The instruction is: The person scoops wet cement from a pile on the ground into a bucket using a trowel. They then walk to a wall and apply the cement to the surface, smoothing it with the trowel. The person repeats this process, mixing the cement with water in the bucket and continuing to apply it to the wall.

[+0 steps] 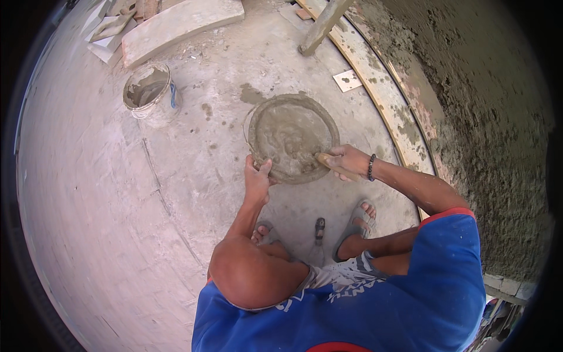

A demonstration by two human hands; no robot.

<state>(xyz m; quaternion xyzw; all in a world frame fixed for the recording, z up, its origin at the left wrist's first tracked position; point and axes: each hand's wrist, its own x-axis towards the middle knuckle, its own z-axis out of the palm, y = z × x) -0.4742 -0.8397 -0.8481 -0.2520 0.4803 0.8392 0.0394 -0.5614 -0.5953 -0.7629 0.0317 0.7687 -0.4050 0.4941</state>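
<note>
A round tub (334,126) of wet grey mortar (291,132) stands on the floor before me, its rim caked and a thin wire handle at its left side. My left hand (257,179) is closed at the near left rim, thumb and fingers about the edge. On the near right side, my right hand (347,161) is wrapped around a mortar-smeared tool with a wooden handle (353,175). One end of that tool points over the mortar; I cannot make out its working part. Between my feet lies a small trowel (319,229) with a dark handle.
A white bucket (153,108) with mortar residue stands to the left. Behind it are a pale slab (182,29) and scraps (111,29). Along the right runs a splattered board (375,82) beside a rough mortared wall (492,105). A wooden post (322,26) stands at the far side.
</note>
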